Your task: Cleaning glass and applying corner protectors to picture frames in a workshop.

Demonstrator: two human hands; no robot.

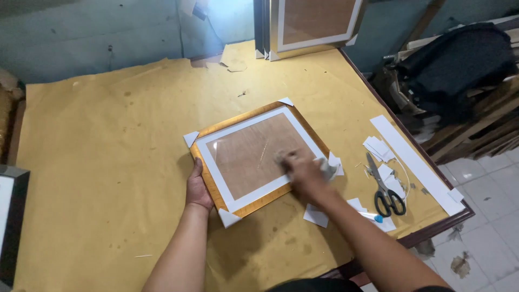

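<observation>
Your right hand [303, 172] is blurred, its fingers bunched together over a small pale cloth [326, 167] that it presses on the glass of the picture frame [259, 156], near the frame's right edge. How tightly the fingers grip the cloth, you cannot tell through the blur. Your left hand [198, 189] clamps the frame's near left edge, thumb lying on the gold moulding and the other fingers hidden beneath.

The frame lies flat and turned at an angle in the middle of the table, gold outside, a white mat inside, a brown backing showing through the glass. White cardboard corner protectors [227, 217] sit on its corners.

All this rests on yellow-brown paper [108, 162] that covers the table. Just right of your right hand lie black-handled scissors [385, 189] among white paper scraps [378, 147], with a long white strip [416, 162] beyond them along the table's edge. More frames [316, 24] lean against the far wall.
</observation>
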